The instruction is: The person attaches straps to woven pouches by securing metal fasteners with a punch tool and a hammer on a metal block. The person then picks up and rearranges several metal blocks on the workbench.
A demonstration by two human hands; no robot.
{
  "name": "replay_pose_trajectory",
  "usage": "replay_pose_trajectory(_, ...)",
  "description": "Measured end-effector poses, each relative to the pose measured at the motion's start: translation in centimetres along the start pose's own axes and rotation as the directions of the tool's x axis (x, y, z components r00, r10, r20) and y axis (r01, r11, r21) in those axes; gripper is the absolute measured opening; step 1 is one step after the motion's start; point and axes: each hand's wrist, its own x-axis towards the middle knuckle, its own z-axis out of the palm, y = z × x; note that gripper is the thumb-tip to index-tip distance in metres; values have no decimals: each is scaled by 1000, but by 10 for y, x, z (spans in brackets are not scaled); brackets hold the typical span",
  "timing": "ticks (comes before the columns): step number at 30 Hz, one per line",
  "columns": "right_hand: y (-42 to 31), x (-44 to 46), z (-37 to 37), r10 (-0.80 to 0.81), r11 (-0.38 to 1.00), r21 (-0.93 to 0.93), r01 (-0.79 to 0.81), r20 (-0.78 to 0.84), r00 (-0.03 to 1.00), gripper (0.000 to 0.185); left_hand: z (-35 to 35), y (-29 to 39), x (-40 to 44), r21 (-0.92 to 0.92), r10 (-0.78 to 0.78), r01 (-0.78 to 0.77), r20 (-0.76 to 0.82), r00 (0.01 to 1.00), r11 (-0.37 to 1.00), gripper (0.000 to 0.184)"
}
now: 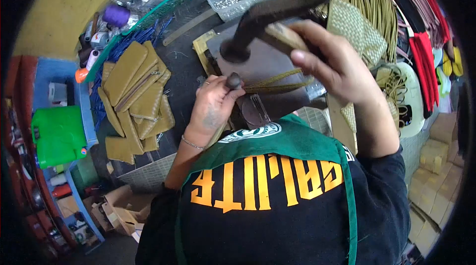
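I see the green apron (297, 141) first, over a black shirt (277, 230). Left hand (213, 104): closed round an upright-looking, round-topped metal tool (233, 81), maybe a punch; its lower end is hidden from me. Right hand (334, 59): gripping the short, seemingly wooden handle of a hammer (248, 24), its round dark face just beyond the tool's top, not touching.

To strike well, I'd keep the tool square to its support, land the face flat on that dome, and tuck the fingers below it. A slanted blow could skid onto the knuckles.

Olive cord (285, 75), ropy and thin, runs from beside the left hand across a smooth, flat grey slab (270, 64), mid-table. Toward the table's (181, 66) left edge: tan pouches (148, 99), leathery, woven-textured, piled loosely. Farther: a flat metal strip (191, 25), then a clear plastic bin (225, 14) of small shiny bits by the far edge. Far right: bundled olive straps (364, 2), narrow and bendy.
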Motion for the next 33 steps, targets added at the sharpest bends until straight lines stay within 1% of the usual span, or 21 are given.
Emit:
replay_pose_trajectory(1,-12,-1,-3,36,999,-10,-35,57,998,31,0,2,0,15,3,-3,20,1000,1000,10)
replay_pose_trajectory(3,-21,-1,-1,-28,996,-80,36,102,994,29,1,5,-2,31,4,-5,18,1000,1000,12)
replay_pose_trajectory(5,-28,-1,1,-61,972,-214,102,191,980,28,6,3,-6,-162,-146,148,24,989,976,14)
replay_pose_trajectory(6,-29,-1,1,-56,949,-287,133,262,963,28,6,1,-6,-167,-145,142,-4,989,976,14)
replay_pose_trajectory(8,-24,-2,7,-15,950,-297,95,263,965,30,5,-5,-7,83,144,-137,-79,986,987,13)
replay_pose_trajectory(10,-27,-1,5,-16,953,-287,100,283,959,31,4,-6,-8,37,146,-142,-125,981,989,11)
replay_pose_trajectory(14,-35,-1,7,-123,960,-241,140,84,989,29,2,-1,-11,-46,32,-38,-113,993,998,12)
replay_pose_trajectory(16,-39,-2,6,-144,912,-355,207,196,970,28,1,-1,-10,-69,27,-35,-113,993,997,13)
replay_pose_trajectory(17,-44,-1,8,-62,912,-376,164,269,961,26,1,-2,-10,3,54,-54,-103,993,999,13)
replay_pose_trajectory(18,-41,-3,16,-37,902,-405,151,276,960,24,1,-3,-10,74,82,-76,-90,993,994,14)
replay_pose_trajectory(20,-33,-3,20,-32,932,-345,113,232,972,24,2,-7,-10,77,85,-79,-85,993,994,14)
replay_pose_trajectory(22,-39,1,7,-41,904,-412,118,191,981,25,2,-6,-10,82,84,-78,-80,993,994,15)
replay_pose_trajectory(23,-50,4,3,21,962,-275,-5,56,998,24,1,-3,-10,56,42,-38,-81,996,998,14)
replay_pose_trajectory(24,-52,6,-2,-4,999,-39,2,-54,999,27,0,-2,-9,30,1,1,-81,997,1000,14)
replay_pose_trajectory(26,-60,13,-5,-167,924,302,236,-237,957,33,1,-2,-10,60,6,-1,-76,997,998,14)
replay_pose_trajectory(27,-61,12,-3,-175,917,303,259,-276,945,38,0,-2,-9,94,13,-6,-69,998,996,14)
replay_pose_trajectory(28,-56,6,-1,-190,934,266,240,-200,961,35,0,-5,-10,92,10,-3,-74,997,996,14)
replay_pose_trajectory(29,-47,2,2,-242,965,-85,249,78,967,31,1,-9,-10,105,39,-34,-45,998,994,15)
replay_pose_trajectory(30,-40,-1,6,-180,854,-409,322,350,919,28,1,-9,-11,117,68,-66,-14,998,991,18)
replay_pose_trajectory(31,-36,-2,15,-113,882,-401,248,331,937,26,2,2,-8,-22,45,-50,-176,983,999,21)
replay_pose_trajectory(33,-41,3,19,-33,906,-394,152,291,956,25,5,-7,-9,70,89,-79,-158,983,994,20)
